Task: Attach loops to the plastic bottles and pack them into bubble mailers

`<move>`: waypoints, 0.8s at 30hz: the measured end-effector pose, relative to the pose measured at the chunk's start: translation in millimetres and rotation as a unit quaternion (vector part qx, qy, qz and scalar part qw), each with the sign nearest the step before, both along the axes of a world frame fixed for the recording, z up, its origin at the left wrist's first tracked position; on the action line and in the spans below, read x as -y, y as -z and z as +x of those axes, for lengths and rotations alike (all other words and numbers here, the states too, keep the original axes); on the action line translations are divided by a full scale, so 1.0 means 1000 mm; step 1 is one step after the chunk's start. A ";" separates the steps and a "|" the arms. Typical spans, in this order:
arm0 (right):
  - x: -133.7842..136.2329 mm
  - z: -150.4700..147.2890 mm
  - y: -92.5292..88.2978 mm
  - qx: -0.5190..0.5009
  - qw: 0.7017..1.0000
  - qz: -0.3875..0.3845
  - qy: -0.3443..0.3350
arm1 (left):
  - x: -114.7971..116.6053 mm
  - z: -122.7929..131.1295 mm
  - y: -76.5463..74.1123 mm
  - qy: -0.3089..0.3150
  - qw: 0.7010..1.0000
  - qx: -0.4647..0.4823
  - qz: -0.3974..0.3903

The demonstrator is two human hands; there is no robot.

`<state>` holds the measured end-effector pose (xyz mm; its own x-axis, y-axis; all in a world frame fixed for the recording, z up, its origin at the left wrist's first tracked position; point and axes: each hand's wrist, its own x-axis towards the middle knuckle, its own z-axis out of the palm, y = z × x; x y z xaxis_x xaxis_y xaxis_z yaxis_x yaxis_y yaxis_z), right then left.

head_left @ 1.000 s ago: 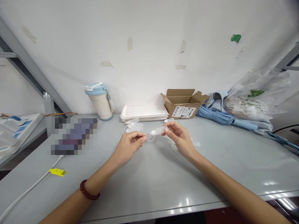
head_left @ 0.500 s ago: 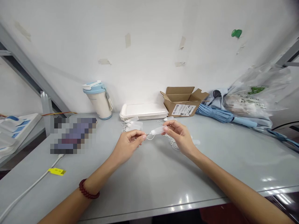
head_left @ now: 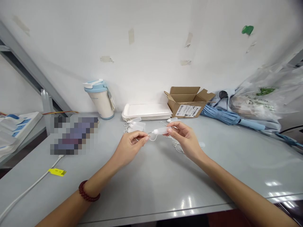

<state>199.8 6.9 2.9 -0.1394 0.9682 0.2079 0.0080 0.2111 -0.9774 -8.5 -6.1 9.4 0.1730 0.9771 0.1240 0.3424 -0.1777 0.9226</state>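
Note:
My right hand (head_left: pixel 183 135) pinches the back end of a small translucent needle-tip squeeze bottle (head_left: pixel 161 130), held nearly level above the table. Its thin dark needle points left toward my left hand (head_left: pixel 131 145). The left thumb and forefinger are closed on the small cap (head_left: pixel 149 136) at the end of the bottle's white looped strap; fingers hide most of it. The needle tip is just above those fingertips, and I cannot tell whether it touches them. Similar bottles (head_left: pixel 137 126) lie in a group behind my left hand, and others (head_left: pixel 172 119) lie behind and under my right hand.
Behind the hands are a stack of white padded envelopes (head_left: pixel 148 111) and an open cardboard box (head_left: pixel 187 104). A tumbler (head_left: pixel 100 101) stands to the left, near a pixelated phone-like object (head_left: pixel 75 135) with a white cable (head_left: pixel 28 187). A blue folded umbrella (head_left: pixel 220 115) and plastic bags (head_left: pixel 258 97) lie right.
The bottle has turned closer to level, and more of its needle shows above the left fingertips. Both hands keep their pinch. The whole view has shifted slightly.

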 end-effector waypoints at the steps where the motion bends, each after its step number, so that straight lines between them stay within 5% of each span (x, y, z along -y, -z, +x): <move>1: 0.000 0.000 0.000 -0.002 1.000 0.001 -0.004 | 0.000 0.000 0.000 -0.002 1.000 -0.002 -0.001; 24: -0.002 0.003 -0.004 0.011 1.000 0.020 -0.002 | 0.002 0.002 -0.003 0.004 1.000 0.023 0.000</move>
<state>203.2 9.1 6.9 -0.1477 0.9588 0.2426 0.0280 0.2493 -0.9680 -6.9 -7.8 12.6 0.1747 0.9756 0.1329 0.2977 -0.1809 0.9374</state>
